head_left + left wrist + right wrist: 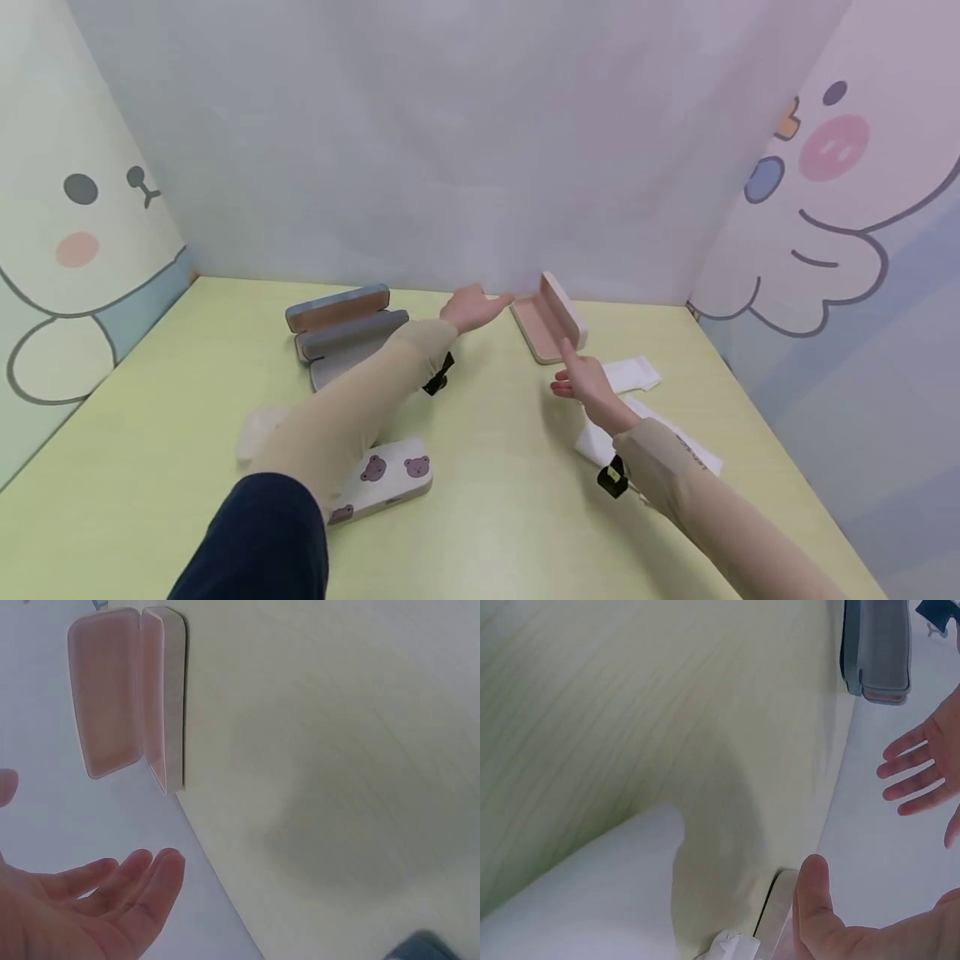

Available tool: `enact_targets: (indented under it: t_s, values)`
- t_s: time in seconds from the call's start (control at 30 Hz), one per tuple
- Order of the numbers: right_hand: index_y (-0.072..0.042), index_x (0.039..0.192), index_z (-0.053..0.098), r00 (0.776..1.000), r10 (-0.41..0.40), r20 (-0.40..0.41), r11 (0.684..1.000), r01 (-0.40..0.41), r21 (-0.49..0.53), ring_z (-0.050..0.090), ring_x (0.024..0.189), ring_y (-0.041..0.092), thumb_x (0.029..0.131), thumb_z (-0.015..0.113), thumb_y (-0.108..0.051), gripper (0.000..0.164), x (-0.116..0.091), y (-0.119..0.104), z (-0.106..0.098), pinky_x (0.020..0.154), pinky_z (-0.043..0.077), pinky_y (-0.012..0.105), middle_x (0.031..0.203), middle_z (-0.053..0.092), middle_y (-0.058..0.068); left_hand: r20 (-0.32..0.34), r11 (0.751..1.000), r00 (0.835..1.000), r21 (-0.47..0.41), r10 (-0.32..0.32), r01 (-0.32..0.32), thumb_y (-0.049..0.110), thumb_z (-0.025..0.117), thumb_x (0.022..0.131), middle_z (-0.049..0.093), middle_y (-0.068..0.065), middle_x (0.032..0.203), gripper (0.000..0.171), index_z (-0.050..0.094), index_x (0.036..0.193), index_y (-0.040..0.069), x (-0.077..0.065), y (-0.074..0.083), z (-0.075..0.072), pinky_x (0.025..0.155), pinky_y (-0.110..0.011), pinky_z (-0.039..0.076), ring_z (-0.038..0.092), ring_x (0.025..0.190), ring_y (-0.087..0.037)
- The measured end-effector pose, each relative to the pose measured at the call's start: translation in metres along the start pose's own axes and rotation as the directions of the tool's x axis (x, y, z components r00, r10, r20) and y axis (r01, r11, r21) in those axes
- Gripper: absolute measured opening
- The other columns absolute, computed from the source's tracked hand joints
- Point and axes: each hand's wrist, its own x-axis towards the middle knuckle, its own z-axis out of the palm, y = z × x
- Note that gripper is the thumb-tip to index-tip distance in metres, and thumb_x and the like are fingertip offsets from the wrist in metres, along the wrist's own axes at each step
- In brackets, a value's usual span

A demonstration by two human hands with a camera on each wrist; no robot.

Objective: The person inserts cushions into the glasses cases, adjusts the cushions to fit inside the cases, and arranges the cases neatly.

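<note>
A pink glasses case stands with its lid up at the back of the table, between my two hands. My left hand hovers to its left, fingers stretched out and holding nothing; in the left wrist view the pink case is apart from the fingers. My right hand is at the case's near end with relaxed fingers and an empty palm. In the right wrist view its thumb overlaps the case; whether they touch I cannot tell.
A blue glasses case and a grey one stand open at back left. A bear-print case lies in front, beside a translucent whitish item. White folded pieces lie under and beside my right arm. A curtain hangs behind.
</note>
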Motion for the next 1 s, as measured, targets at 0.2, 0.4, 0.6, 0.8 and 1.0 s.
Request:
enact_targets:
  t_s: [0.2,0.4,0.6,0.8,1.0]
  values:
    - [0.013,0.145,0.021,0.997,0.07,-0.041,0.993,-0.065,0.101,0.061,0.085,0.02,0.102,0.024,-0.048,0.075,0.008,-0.001,0.0,0.084,0.055,0.028,0.128,0.045,0.032,0.025,0.997,1.0,-0.073,-0.012,0.014,0.069,0.042,0.087,0.032,-0.015,0.155,0.089,0.03,0.15,0.007,0.017,0.014,0.018,0.113,-0.047,0.032,0.033,0.142,-0.034]
    - [0.014,0.143,0.023,0.993,0.092,-0.079,0.986,-0.08,0.146,0.058,0.076,0.017,0.102,0.022,-0.049,0.076,0.014,0.001,0.005,0.077,0.056,0.026,0.128,0.045,0.036,0.044,0.995,0.999,-0.094,-0.018,0.022,0.065,0.04,0.091,0.032,-0.011,0.156,0.079,0.031,0.15,0.013,0.037,0.02,0.032,0.113,-0.048,0.032,0.033,0.142,-0.032]
    - [0.013,0.145,0.019,0.992,0.101,-0.079,0.983,-0.088,0.159,0.057,0.085,0.022,0.101,0.018,-0.051,0.077,0.017,0.0,0.007,0.092,0.053,0.035,0.133,0.041,0.037,0.051,0.998,0.998,-0.048,0.039,-0.036,0.067,0.032,0.092,0.032,-0.007,0.156,0.074,0.027,0.152,0.024,0.053,0.027,0.035,0.114,-0.047,0.031,0.032,0.143,-0.031]
    - [0.009,0.149,0.01,0.991,0.124,-0.048,0.969,-0.111,0.219,0.051,0.105,0.031,0.101,0.015,-0.054,0.079,0.02,-0.004,0.007,0.105,0.044,0.041,0.139,0.036,0.037,0.035,0.999,0.999,-0.039,0.015,-0.014,0.069,0.027,0.092,0.037,-0.011,0.153,0.077,0.035,0.149,0.017,0.069,0.026,0.034,0.113,-0.046,0.034,0.037,0.14,-0.032]
    - [0.004,0.151,0.003,0.991,0.134,-0.023,0.949,-0.122,0.289,0.045,0.117,0.038,0.101,0.015,-0.054,0.078,0.026,-0.003,0.01,0.106,0.041,0.042,0.148,0.025,0.033,0.07,0.984,0.996,-0.166,-0.06,0.071,0.069,0.035,0.091,0.032,-0.009,0.156,0.077,0.038,0.148,0.018,0.084,0.022,0.039,0.114,-0.046,0.032,0.033,0.143,-0.03]
